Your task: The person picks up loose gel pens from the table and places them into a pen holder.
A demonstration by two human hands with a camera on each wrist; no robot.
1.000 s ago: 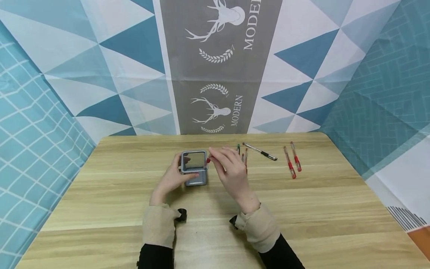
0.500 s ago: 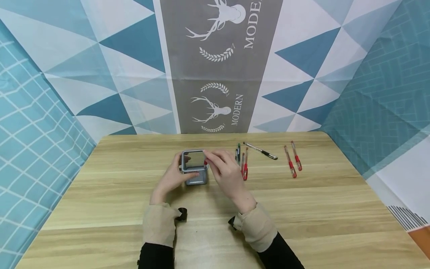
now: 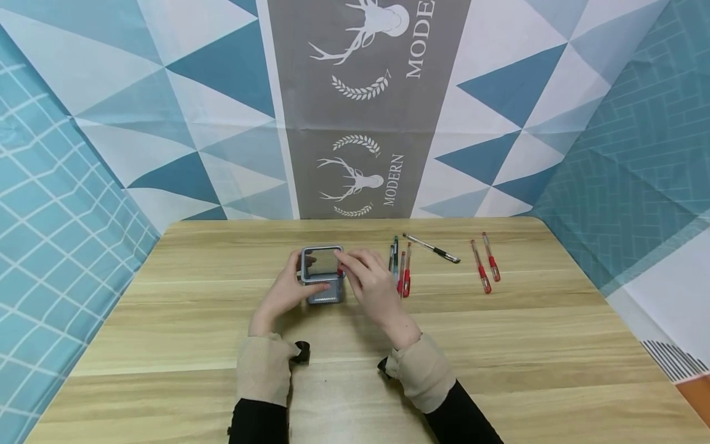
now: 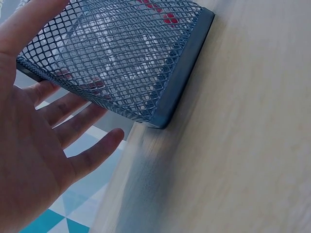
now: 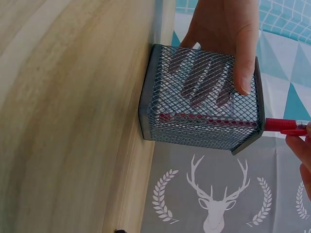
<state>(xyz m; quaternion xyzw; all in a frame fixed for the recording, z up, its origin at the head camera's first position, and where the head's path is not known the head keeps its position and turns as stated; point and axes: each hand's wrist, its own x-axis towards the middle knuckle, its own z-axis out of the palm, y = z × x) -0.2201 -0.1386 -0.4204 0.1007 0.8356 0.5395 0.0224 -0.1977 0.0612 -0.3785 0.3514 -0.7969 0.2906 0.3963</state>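
Observation:
A grey wire-mesh pen holder (image 3: 325, 297) stands upright on the table. My left hand (image 3: 281, 295) grips it from the left, thumb across the near wall and some fingers behind, as the left wrist view shows. At the holder's right rim, my right hand (image 3: 377, 291) pinches the top end of a red pen (image 5: 278, 124). Most of that pen is down inside the holder; its lower part shows through the mesh in the right wrist view, close to the base. In the head view the right fingers hide most of the pen.
Just right of my right hand lie two red pens (image 3: 407, 280) and some dark ones (image 3: 395, 253). A black pen (image 3: 432, 248) lies slantwise behind them. Farther right are two more red pens (image 3: 481, 268). A patterned cloth (image 3: 355, 111) rises behind the table (image 3: 194, 320).
My right hand has moved a little left to the holder's rim, taking the red pen into it and uncovering the pens beside it. My left hand has kept its grip on the holder.

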